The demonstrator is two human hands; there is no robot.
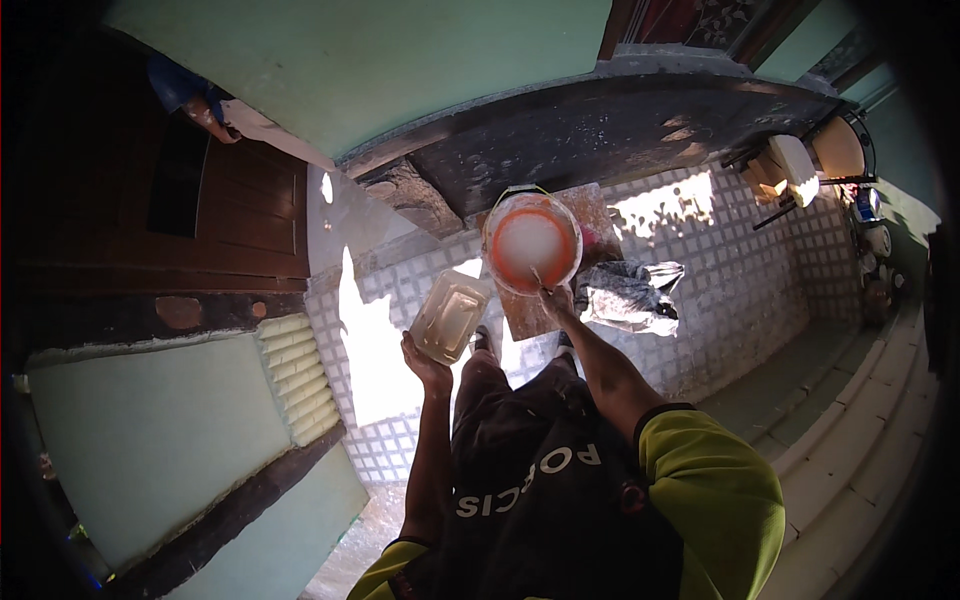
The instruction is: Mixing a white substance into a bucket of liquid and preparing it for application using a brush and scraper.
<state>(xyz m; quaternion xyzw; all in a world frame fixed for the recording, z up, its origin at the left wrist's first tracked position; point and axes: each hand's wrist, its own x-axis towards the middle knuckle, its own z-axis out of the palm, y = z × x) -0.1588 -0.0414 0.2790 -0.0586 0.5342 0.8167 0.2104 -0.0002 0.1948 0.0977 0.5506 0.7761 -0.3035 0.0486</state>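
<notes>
At its lower left edge, my left hand [427, 366] grips a shallow rectangular plastic tub [451, 316], pale and tilted. Right of it stands a round orange bucket [487, 254] with a wire handle and a whitish mix [528, 238] inside. My right hand [556, 301] is at the bucket's near rim, closed around a thin tool [537, 277] whose upper end reaches into the bucket. What kind of tool it is does not show clearly. Beneath the bucket lies a stained brown board [524, 317]. A crumpled grey and white sack [630, 297] rests just right of my right hand.
A low dark wall band [560, 130] runs along the far side under a green wall [400, 60]. Chairs [790, 170] stand at the far right, near steps [860, 420]. Another person's arm [207, 118] shows at the upper left by a brown door [250, 200]. The floor is tiled [720, 270].
</notes>
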